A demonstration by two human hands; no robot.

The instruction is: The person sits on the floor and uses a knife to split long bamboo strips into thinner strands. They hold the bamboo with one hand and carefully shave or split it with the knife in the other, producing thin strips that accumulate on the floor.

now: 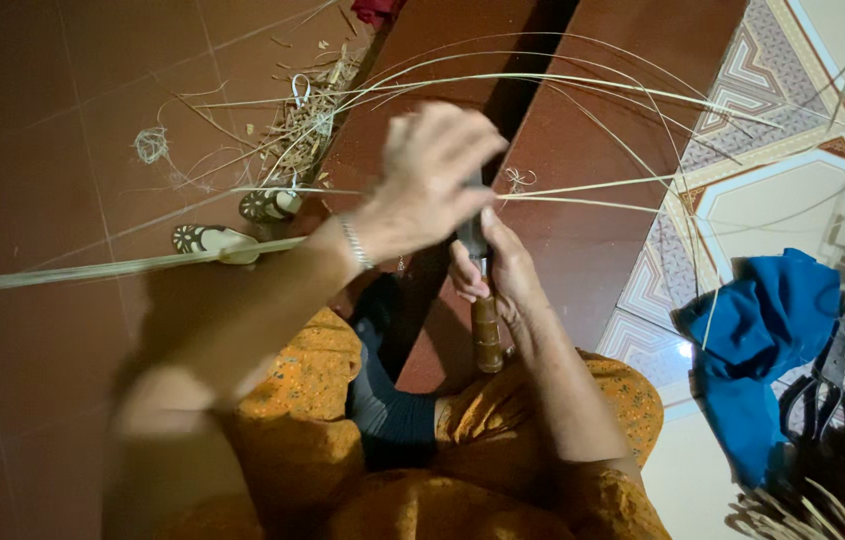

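I sit on a home floor of red tiles [33, 120] and patterned tiles [803, 190], with sandals [213, 240] and reed scraps [308, 120] far left.

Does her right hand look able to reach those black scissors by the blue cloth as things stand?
Probably not right away: the right hand is wrapped around a wooden-handled knife, and the scissors lie apart on the floor beyond the blue cloth.

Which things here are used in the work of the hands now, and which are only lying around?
In use:
left hand
right hand
knife with a brown handle, gripped by the right hand
thin pale strips fanning out from the hands

Lying about:
blue cloth
black scissors
sandals
scraps of fibre on the floor
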